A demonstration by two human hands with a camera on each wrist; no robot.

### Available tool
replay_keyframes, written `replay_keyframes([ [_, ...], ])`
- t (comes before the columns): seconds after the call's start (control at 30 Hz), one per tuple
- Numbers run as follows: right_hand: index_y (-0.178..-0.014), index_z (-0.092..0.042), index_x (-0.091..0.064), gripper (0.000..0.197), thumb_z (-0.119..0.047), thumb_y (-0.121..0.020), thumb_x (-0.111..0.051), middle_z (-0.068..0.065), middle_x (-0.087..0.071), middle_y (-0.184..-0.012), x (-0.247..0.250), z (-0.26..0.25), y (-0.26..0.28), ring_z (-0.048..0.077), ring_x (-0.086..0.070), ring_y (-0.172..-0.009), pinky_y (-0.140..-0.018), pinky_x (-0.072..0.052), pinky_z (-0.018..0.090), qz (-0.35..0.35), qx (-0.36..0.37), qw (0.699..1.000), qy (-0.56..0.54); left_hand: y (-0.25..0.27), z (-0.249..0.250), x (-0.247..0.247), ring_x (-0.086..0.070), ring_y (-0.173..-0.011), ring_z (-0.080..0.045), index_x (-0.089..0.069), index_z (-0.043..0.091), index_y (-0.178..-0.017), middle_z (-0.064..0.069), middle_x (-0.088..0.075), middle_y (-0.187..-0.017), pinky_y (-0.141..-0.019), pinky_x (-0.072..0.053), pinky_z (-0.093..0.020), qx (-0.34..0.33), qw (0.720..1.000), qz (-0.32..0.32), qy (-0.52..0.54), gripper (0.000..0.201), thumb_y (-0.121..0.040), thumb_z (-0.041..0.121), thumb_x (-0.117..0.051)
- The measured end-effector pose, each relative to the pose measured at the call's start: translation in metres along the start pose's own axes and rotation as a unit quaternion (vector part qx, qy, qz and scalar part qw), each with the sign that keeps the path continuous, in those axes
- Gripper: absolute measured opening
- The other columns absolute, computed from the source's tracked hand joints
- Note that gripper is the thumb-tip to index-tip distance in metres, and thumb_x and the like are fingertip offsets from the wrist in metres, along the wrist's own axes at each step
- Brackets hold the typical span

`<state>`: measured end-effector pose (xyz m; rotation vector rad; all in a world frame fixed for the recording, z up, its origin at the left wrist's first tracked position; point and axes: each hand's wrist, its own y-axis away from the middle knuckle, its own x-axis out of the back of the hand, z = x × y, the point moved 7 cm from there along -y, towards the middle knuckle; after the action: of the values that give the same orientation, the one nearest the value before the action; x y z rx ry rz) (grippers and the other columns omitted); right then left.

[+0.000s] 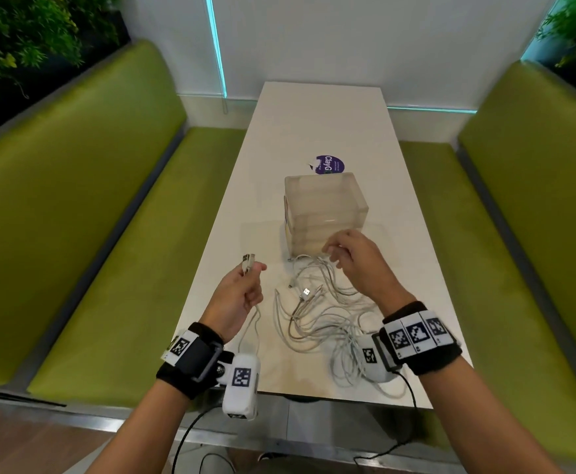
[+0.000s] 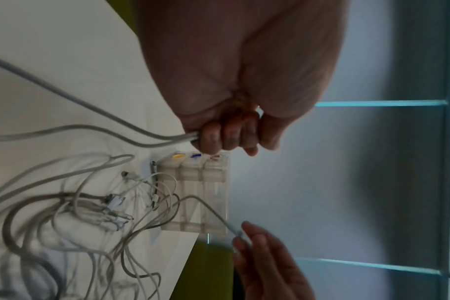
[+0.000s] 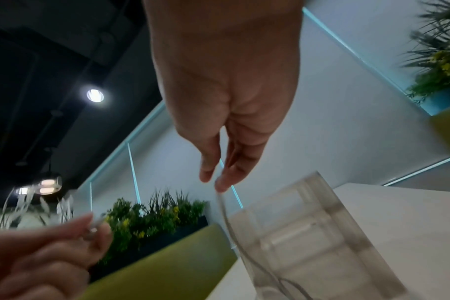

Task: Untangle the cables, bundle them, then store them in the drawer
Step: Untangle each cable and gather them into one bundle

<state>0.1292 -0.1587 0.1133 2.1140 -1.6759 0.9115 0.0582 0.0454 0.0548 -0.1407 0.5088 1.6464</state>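
Observation:
A tangle of several white cables (image 1: 324,319) lies on the near end of the white table (image 1: 314,124). My left hand (image 1: 250,270) is raised over the table's left edge and grips two cable strands (image 2: 141,132), with a USB plug (image 1: 247,261) sticking out above the fingers. My right hand (image 1: 331,252) hovers in front of the drawer unit and pinches the end of another white cable (image 2: 211,211) between thumb and forefinger (image 3: 220,185). The translucent drawer unit (image 1: 326,213) stands behind the tangle, its drawers shut, with yellow, blue and red handles (image 2: 195,156).
A round purple sticker (image 1: 331,164) lies on the table behind the drawer unit. Green benches (image 1: 108,234) flank the table on both sides. A white wall panel with cyan light strips closes the far end. Some cable loops reach the table's near edge (image 1: 365,384).

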Motion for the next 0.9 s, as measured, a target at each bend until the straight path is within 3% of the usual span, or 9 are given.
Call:
replay_keyframes([
  [0.13, -0.093, -0.003, -0.069, 0.014, 0.0, -0.091, -0.055, 0.005, -0.068, -0.079, 0.001, -0.016, -0.001, 0.01, -0.063, -0.068, -0.065, -0.049, 0.01, -0.031, -0.022, 0.995, -0.094, -0.01, -0.001, -0.014, -0.042, -0.053, -0.009, -0.053, 0.011, -0.084, 0.004, -0.048, -0.056, -0.055, -0.035, -0.021, -0.004, 1.0, 0.019, 0.006, 0.031, -0.103, 0.028, -0.034],
  [0.23, -0.107, -0.008, -0.065, 0.019, -0.004, -0.089, -0.06, 0.004, -0.065, -0.098, -0.024, 0.008, -0.002, 0.014, -0.06, -0.085, -0.072, -0.046, 0.018, -0.133, -0.072, 0.989, 0.008, -0.016, -0.001, -0.018, -0.05, -0.054, -0.009, -0.053, 0.013, -0.082, 0.003, -0.055, -0.06, -0.054, -0.042, -0.021, -0.003, 0.999, 0.03, 0.025, 0.033, -0.102, 0.032, -0.035],
  [0.33, -0.109, -0.015, -0.064, 0.029, 0.003, -0.088, -0.056, 0.007, -0.061, -0.116, -0.048, 0.049, 0.0, 0.018, -0.057, -0.1, -0.086, -0.047, 0.029, -0.175, -0.11, 0.97, 0.126, -0.015, -0.001, -0.013, -0.036, -0.048, -0.008, -0.053, 0.013, -0.082, 0.005, -0.042, -0.055, -0.048, -0.034, -0.019, 0.005, 0.999, 0.028, 0.037, 0.033, -0.102, 0.034, -0.036],
  [0.43, -0.115, -0.018, -0.064, 0.039, 0.007, -0.089, -0.049, 0.006, -0.056, -0.127, -0.084, 0.058, 0.007, 0.021, -0.054, -0.115, -0.095, -0.044, 0.032, -0.212, -0.063, 0.959, 0.177, -0.012, -0.003, 0.0, -0.027, -0.046, -0.008, -0.052, 0.011, -0.083, 0.007, -0.032, -0.053, -0.046, -0.028, -0.019, 0.01, 0.999, 0.035, 0.023, 0.031, -0.102, 0.031, -0.037],
  [0.53, -0.13, -0.021, -0.057, 0.054, 0.01, -0.087, -0.046, 0.001, -0.042, -0.147, -0.125, 0.053, 0.01, 0.02, -0.046, -0.13, -0.099, -0.038, 0.028, -0.254, 0.014, 0.942, 0.218, -0.007, -0.008, 0.011, -0.029, -0.049, -0.009, -0.053, 0.011, -0.084, 0.006, -0.036, -0.055, -0.047, -0.029, -0.02, 0.016, 0.999, 0.036, 0.016, 0.03, -0.102, 0.029, -0.036],
  [0.63, -0.139, -0.024, -0.047, 0.065, 0.011, -0.084, -0.046, -0.001, -0.028, -0.156, -0.153, 0.059, 0.01, 0.017, -0.035, -0.139, -0.106, -0.034, 0.028, -0.287, 0.019, 0.926, 0.244, -0.002, -0.013, 0.019, -0.031, -0.049, -0.01, -0.052, 0.012, -0.084, 0.005, -0.042, -0.057, -0.048, -0.031, -0.02, 0.019, 0.998, 0.044, 0.029, 0.031, -0.103, 0.03, -0.035],
  [0.7, -0.134, -0.02, -0.053, 0.056, 0.007, -0.085, -0.048, 0.004, -0.041, -0.148, -0.163, 0.062, 0.008, 0.022, -0.041, -0.134, -0.105, -0.037, 0.033, -0.275, 0.016, 0.925, 0.262, -0.002, -0.014, 0.023, -0.032, -0.048, -0.009, -0.05, 0.013, -0.082, 0.005, -0.044, -0.057, -0.048, -0.031, -0.02, 0.016, 0.998, 0.047, 0.042, 0.031, -0.102, 0.031, -0.035],
  [0.77, -0.117, -0.011, -0.06, 0.037, 0.004, -0.084, -0.051, 0.009, -0.051, -0.127, -0.165, 0.061, 0.005, 0.029, -0.05, -0.119, -0.092, -0.046, 0.038, -0.245, 0.023, 0.924, 0.294, -0.003, -0.014, 0.023, -0.032, -0.048, -0.009, -0.048, 0.014, -0.081, 0.005, -0.044, -0.057, -0.047, -0.03, -0.02, 0.014, 0.998, 0.045, 0.052, 0.031, -0.102, 0.031, -0.034],
  [0.9, -0.095, -0.008, -0.065, 0.017, -0.001, -0.085, -0.053, 0.009, -0.058, -0.105, -0.145, 0.049, -0.006, 0.03, -0.051, -0.103, -0.076, -0.04, 0.035, -0.174, 0.061, 0.936, 0.299, -0.004, -0.014, 0.02, -0.035, -0.049, -0.009, -0.049, 0.014, -0.08, 0.003, -0.046, -0.06, -0.049, -0.029, -0.02, 0.01, 0.998, 0.04, 0.049, 0.032, -0.102, 0.032, -0.034],
])
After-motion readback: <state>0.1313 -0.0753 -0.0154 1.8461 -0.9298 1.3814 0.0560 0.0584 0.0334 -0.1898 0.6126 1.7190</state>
